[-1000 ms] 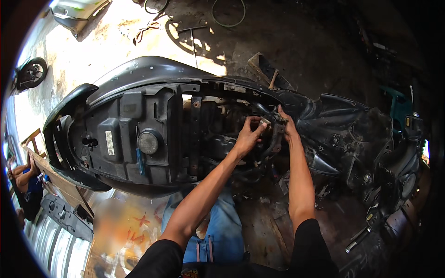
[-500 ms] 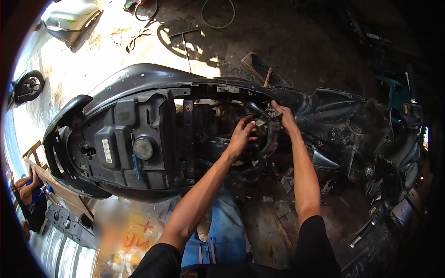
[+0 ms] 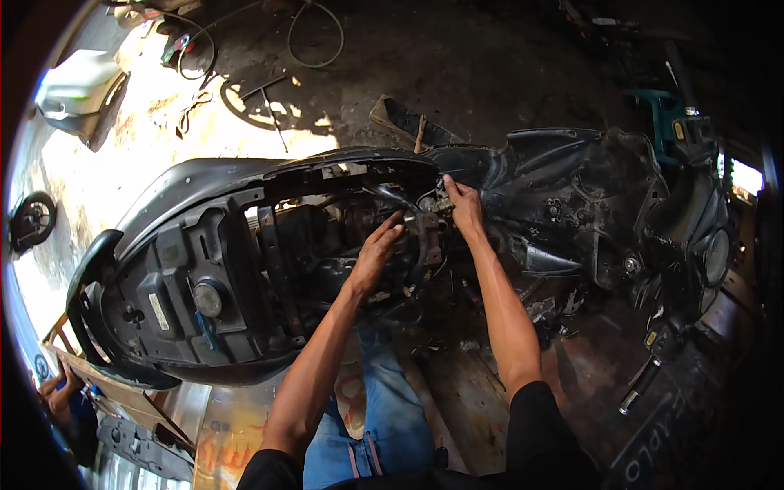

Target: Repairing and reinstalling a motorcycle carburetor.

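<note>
A partly stripped black scooter [image 3: 302,163] lies across the view, its inner frame exposed in the middle. My right hand [image 3: 465,208] is closed at the far side of the opening, thumb and fingers on a small dirty metal part [image 3: 435,201]; its exact kind is unclear. Just left of it, my left hand [image 3: 378,253] reaches over the opening with fingers stretched out, holding nothing visible. Its fingertips are close to a frame tube, and whether they touch it is unclear. Beneath both hands sits the dark, rusty frame bracket [image 3: 428,241].
Left on the scooter is a black tank cover with a round cap [image 3: 207,299] and a blue strip [image 3: 205,330]. The handlebar grip [image 3: 640,387] juts out at right. Beyond lie a wooden block [image 3: 396,118] and a hose loop [image 3: 317,37]. Another person [image 3: 65,404] is at lower left.
The view has turned, so the scooter's left end sits lower. My left hand has drawn away from the metal part and its fingers have straightened. The right hand keeps its hold.
</note>
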`<action>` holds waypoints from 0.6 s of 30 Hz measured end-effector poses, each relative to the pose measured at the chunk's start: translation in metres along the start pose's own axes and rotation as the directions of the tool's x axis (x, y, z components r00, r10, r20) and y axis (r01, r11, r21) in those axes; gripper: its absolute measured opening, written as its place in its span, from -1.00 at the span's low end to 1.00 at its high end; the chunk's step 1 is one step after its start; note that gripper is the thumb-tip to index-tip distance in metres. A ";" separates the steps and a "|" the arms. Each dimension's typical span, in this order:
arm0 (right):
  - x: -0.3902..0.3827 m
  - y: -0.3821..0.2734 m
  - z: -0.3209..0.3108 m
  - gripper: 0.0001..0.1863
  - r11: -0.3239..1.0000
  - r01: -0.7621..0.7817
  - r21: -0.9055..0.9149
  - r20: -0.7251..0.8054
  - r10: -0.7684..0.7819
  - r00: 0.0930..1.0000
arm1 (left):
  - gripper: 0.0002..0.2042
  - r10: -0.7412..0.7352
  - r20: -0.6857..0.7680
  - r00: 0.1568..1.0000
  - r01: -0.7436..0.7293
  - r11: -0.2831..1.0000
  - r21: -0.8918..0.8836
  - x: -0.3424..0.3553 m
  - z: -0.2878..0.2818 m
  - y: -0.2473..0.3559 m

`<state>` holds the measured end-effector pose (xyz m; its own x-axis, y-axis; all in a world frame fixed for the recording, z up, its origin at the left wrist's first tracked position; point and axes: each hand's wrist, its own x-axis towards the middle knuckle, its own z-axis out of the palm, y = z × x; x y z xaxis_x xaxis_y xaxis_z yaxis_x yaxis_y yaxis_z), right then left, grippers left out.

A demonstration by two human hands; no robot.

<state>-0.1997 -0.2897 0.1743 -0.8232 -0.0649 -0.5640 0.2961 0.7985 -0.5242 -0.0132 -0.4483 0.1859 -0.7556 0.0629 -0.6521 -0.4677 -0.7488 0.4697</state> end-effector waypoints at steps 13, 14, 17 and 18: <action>-0.087 0.046 -0.089 -0.61 0.948 0.269 0.170 -0.315 -0.206 0.926 | -0.50 0.035 -0.033 0.999 -0.038 0.995 -0.088 -0.005 0.001 -0.003; -0.097 0.044 -0.092 -0.61 0.949 0.265 0.171 -0.300 -0.207 0.931 | -0.51 0.037 -0.047 0.998 -0.039 0.998 -0.057 -0.010 0.002 -0.001; -0.125 0.035 -0.104 -0.64 0.933 0.111 0.343 -0.111 -0.077 0.991 | -0.54 0.035 -0.072 0.997 -0.038 0.999 -0.036 -0.031 0.004 0.006; -0.132 0.030 -0.107 -0.66 0.952 0.065 0.299 0.010 -0.071 0.997 | -0.53 0.035 -0.067 0.997 -0.036 0.999 -0.016 -0.039 0.004 0.008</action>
<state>-0.1336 -0.1928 0.3014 -0.8374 -0.1277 -0.5315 0.3730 0.5774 -0.7263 0.0105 -0.4547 0.2174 -0.7393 -0.0074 -0.6734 -0.4328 -0.7609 0.4835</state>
